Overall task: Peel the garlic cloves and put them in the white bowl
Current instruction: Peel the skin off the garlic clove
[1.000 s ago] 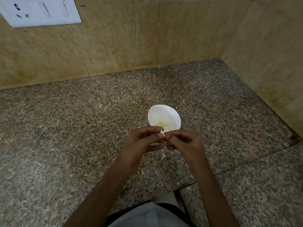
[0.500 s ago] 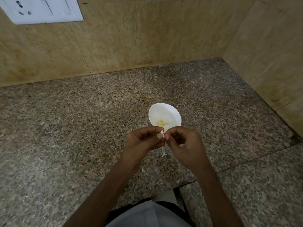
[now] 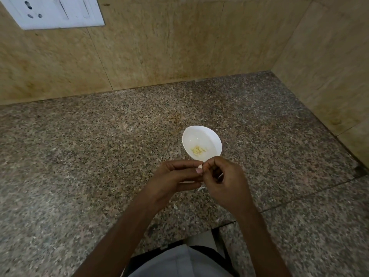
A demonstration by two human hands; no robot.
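Note:
A white bowl [image 3: 207, 136] stands on the granite counter, with several peeled pale-yellow garlic cloves [image 3: 198, 150] in its bottom. Just in front of it, my left hand [image 3: 175, 179] and my right hand [image 3: 224, 181] meet fingertip to fingertip. Between them they pinch a small white garlic clove [image 3: 200, 166], mostly hidden by the fingers. A strip of white skin [image 3: 200, 188] shows below the hands. A thin white sliver shows inside my curled right hand.
Speckled granite counter [image 3: 99, 166] runs to beige stone walls behind and on the right. A white switch plate [image 3: 56, 12] is on the back wall, upper left. Small bits of garlic skin [image 3: 175, 206] lie on the counter near my left wrist. A counter seam runs at the lower right.
My right hand has curled and turned over the clove, hiding more of it. Both hands stay in front of the bowl; the view has shifted a little.

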